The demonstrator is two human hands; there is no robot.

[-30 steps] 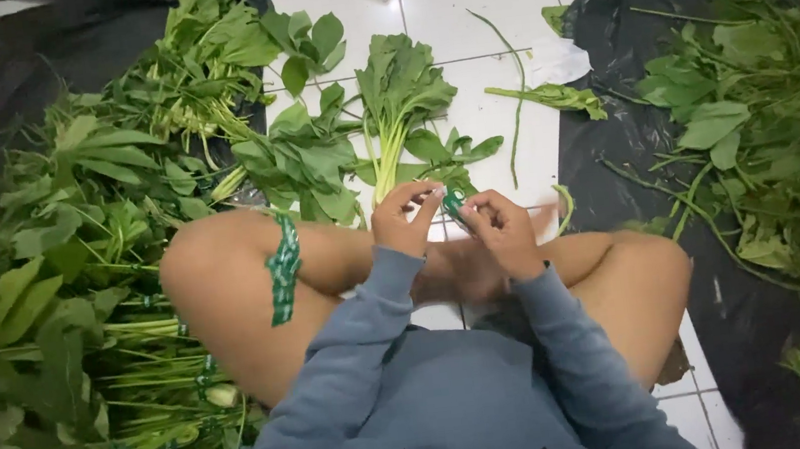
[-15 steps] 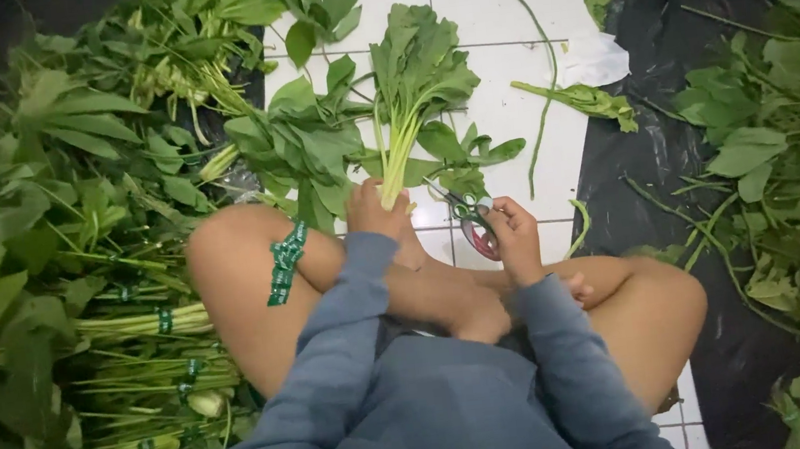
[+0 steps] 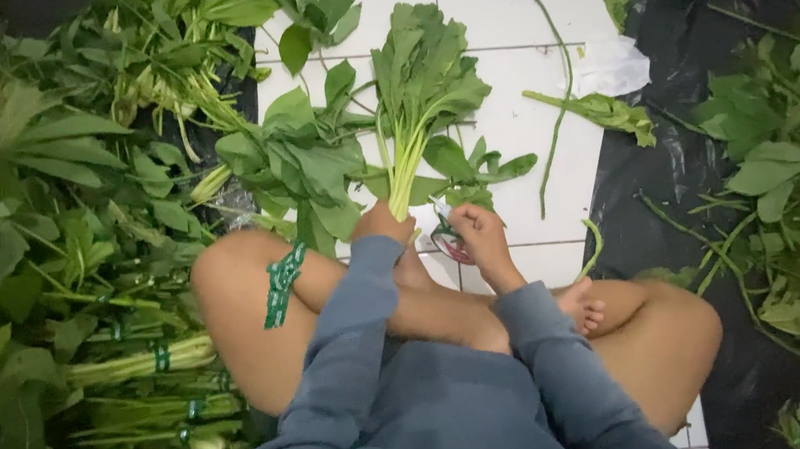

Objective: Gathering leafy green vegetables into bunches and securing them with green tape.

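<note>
**Hands working a bunch of greens over the tiled floor**

The bunch of greens [image 3: 421, 94] is standing nearly upright, leaves fanning away from the person and pale stems pointing down into the left hand [image 3: 382, 224]. That hand's grip is closing tight around the stem ends, fingers wrapped fully round them. Just beside it, the right hand [image 3: 483, 238] is pinching a roll of tape [image 3: 448, 239], red and white with a dark centre, its grip narrow and closed on the roll; the roll is sitting just right of the stems, close to touching them.

A green tape strip [image 3: 283, 284] with a pale pattern is lying across the person's left knee. The person is sitting cross-legged on the white tiled floor [image 3: 516, 4], wearing blue-grey sleeves.

To the left, tied bundles [image 3: 138, 366] are lying stacked on their sides, each ringed by a green band near the stem ends. Loose greens [image 3: 299, 161] are lying between that stack and the held bunch. To the right, black plastic sheeting [image 3: 680, 155] is covering the floor, with a heap of loose leaves [image 3: 790, 164] on it. A crumpled white scrap [image 3: 609, 66] is lying at the sheeting's edge, and a single stalk [image 3: 596, 110] is lying on the tile beside it.
</note>
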